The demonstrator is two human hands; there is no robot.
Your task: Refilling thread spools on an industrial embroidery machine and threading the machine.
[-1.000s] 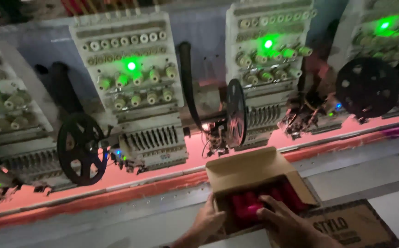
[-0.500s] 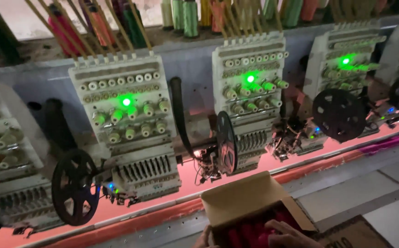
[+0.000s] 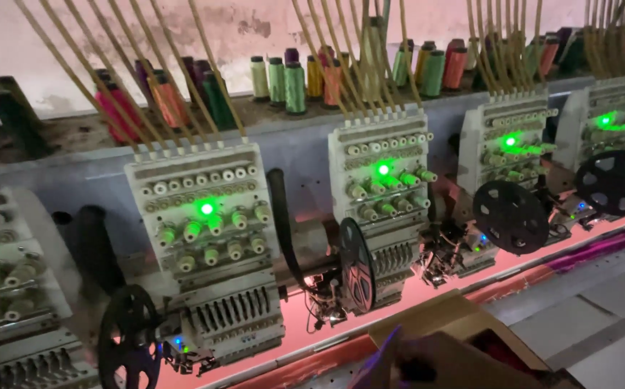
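Hand [image 3: 428,360] at the cardboard box [image 3: 442,324], grip impossible to tell in shadow, best kept low and clear of the embroidery heads [image 3: 381,194] behind.

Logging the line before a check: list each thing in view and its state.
Cardboard box: open, flaps up, at the bottom edge.
Embroidery heads: green lamps lit.
Black reels: mounted upright beside the heads.
Thread cones: standing upright on the top shelf.
Hands: not clearly in view.
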